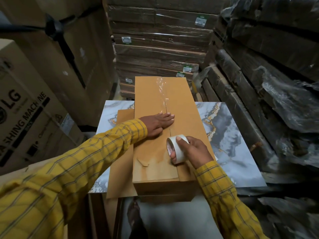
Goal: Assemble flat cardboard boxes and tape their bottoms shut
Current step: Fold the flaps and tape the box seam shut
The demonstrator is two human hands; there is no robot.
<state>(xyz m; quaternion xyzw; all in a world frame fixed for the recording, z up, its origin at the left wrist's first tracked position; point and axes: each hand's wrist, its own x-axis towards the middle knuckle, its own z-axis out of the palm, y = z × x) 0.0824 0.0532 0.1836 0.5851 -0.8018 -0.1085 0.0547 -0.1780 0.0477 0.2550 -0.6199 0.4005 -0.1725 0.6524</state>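
Observation:
A long brown cardboard box (pixel 186 107) lies on a marble-patterned table (pixel 231 138), its closed flaps facing up. Clear tape (pixel 162 94) runs along the centre seam from the far end to about the middle. My left hand (pixel 158 124) presses flat on the box over the seam, fingers straight. My right hand (pixel 191 150) grips a white roll of tape (pixel 176 149) just above the seam, nearer to me. Flat cardboard (pixel 124 152) lies under the box on its left side.
Wrapped stacks of flat cartons (pixel 158 49) rise behind the table. Large appliance boxes (pixel 25 109) stand at the left. Dark plastic-wrapped bundles (pixel 276 83) fill the right side. The box overhangs the table's near edge.

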